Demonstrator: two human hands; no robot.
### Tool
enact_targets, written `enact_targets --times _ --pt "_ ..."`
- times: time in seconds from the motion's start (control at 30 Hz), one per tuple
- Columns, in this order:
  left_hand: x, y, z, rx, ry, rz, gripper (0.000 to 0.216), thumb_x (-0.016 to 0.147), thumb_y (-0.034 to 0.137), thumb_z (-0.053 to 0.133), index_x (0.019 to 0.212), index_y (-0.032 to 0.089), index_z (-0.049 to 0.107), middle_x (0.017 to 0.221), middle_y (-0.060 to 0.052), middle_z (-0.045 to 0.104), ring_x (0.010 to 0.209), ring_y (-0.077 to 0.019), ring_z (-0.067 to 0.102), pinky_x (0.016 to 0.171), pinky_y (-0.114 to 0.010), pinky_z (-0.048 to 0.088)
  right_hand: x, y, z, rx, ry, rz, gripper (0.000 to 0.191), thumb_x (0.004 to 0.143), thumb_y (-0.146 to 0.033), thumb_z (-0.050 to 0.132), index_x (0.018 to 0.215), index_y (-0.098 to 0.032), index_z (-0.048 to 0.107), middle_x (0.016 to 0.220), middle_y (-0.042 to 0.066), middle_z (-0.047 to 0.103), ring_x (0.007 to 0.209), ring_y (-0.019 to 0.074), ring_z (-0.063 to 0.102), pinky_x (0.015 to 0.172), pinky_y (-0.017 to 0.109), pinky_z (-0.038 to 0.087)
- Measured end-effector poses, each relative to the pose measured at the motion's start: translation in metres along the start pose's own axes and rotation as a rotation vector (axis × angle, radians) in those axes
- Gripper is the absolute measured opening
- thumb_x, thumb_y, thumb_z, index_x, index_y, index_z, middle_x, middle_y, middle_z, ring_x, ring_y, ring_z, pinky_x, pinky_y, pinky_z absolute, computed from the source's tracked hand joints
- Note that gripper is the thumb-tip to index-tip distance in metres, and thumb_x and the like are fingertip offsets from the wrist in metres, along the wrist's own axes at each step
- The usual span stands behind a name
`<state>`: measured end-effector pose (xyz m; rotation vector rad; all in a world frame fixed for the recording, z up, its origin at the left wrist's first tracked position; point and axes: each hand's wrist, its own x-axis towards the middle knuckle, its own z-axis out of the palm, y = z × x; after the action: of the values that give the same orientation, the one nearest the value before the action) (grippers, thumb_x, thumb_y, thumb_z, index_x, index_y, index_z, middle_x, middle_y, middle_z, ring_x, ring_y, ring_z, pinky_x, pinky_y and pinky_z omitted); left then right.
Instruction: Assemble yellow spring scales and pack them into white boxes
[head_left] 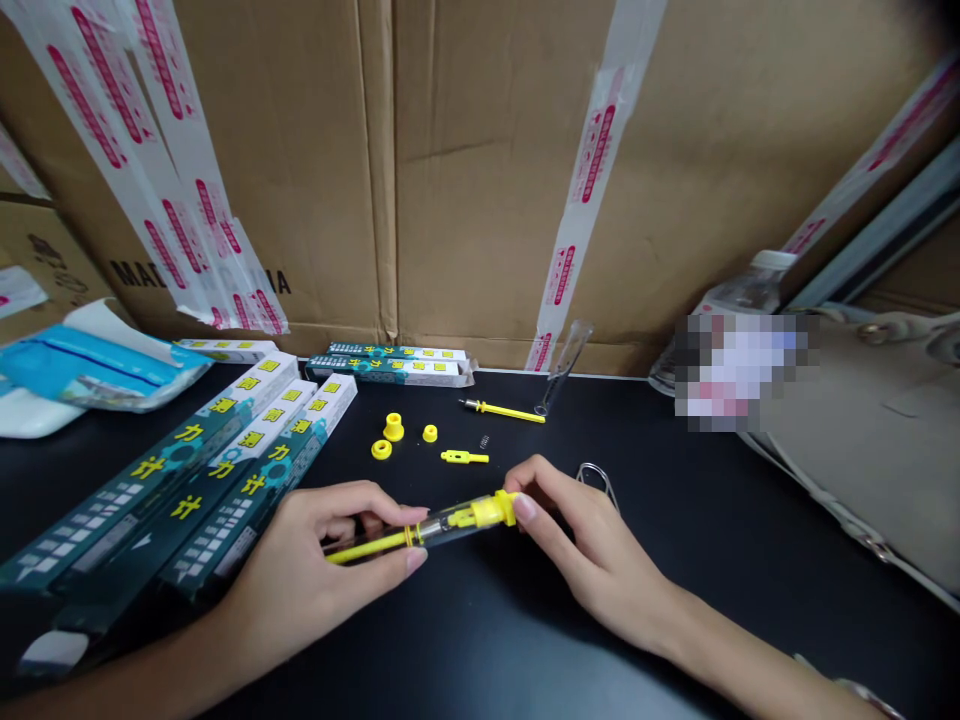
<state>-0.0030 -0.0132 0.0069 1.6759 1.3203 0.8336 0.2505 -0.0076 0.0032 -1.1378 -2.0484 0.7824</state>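
My left hand [319,560] is closed around a clear tube with a yellow rod inside [420,530], held level just above the black table [675,560]. My right hand [581,545] pinches the yellow cap at the tube's right end. Beyond the hands lie loose yellow parts: a flanged bushing [393,427], a small cap [430,433], a ring [381,449], a short pin [464,457] and a long thin rod [504,410]. A tiny spring [484,441] lies near the pin. A metal wire loop [596,478] shows behind my right hand.
Long dark-green boxes with yellow print [225,470] lie fanned at the left, two more [394,364] at the back. Taped cardboard cartons [465,170] wall the far side. An empty clear tube [562,365] leans there. A blue packet [90,365] sits left, a water bottle [739,295] and beige bag [862,430] right.
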Motion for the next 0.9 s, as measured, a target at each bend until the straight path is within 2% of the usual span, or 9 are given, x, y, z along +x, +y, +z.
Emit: enact_targets --times 0.23,0.5,0.7,0.9 --pt "-0.0023 0.0005 0.0001 -0.015 -0.004 -0.022 0.012 0.072 0.031 0.077 0.077 0.021 0.073 0.093 -0.002 0.082 0.068 -0.0189 0.075 0.059 -0.022 0.057 -0.0031 0.0018 -0.0054 -0.056 -0.035 -0.101 0.013 0.104 -0.031 0.040 0.096 -0.023 0.048 0.079 -0.001 0.054 0.068 0.0156 0.051 0.064 0.027 0.040" --pt "-0.0017 0.0009 -0.0005 0.028 -0.053 0.007 0.012 0.074 0.032 0.075 0.079 0.021 0.075 0.091 -0.003 0.082 0.069 -0.0192 0.074 0.058 -0.023 0.056 0.0004 0.0037 -0.0006 -0.066 -0.043 -0.135 0.042 0.108 -0.033 0.027 0.073 -0.022 0.048 0.070 0.000 0.052 0.066 0.0157 0.051 0.066 0.029 0.040" --pt "-0.0028 0.0023 0.0003 0.023 -0.033 -0.001 0.011 0.074 0.031 0.075 0.078 0.021 0.073 0.093 -0.003 0.081 0.064 -0.0169 0.072 0.056 -0.022 0.056 -0.0034 0.0033 0.0020 -0.058 0.021 -0.015 0.031 0.108 -0.038 0.031 0.086 -0.024 0.049 0.073 -0.002 0.053 0.064 0.0147 0.051 0.063 0.027 0.038" --pt "0.0024 0.0018 0.0007 -0.047 -0.012 -0.011 0.013 0.073 0.031 0.077 0.082 0.022 0.077 0.096 -0.003 0.080 0.087 -0.0223 0.074 0.074 -0.026 0.061 -0.0032 0.0051 0.0001 -0.050 -0.017 -0.037 0.022 0.107 -0.036 0.034 0.099 -0.024 0.051 0.080 0.000 0.059 0.069 0.0159 0.056 0.065 0.028 0.042"
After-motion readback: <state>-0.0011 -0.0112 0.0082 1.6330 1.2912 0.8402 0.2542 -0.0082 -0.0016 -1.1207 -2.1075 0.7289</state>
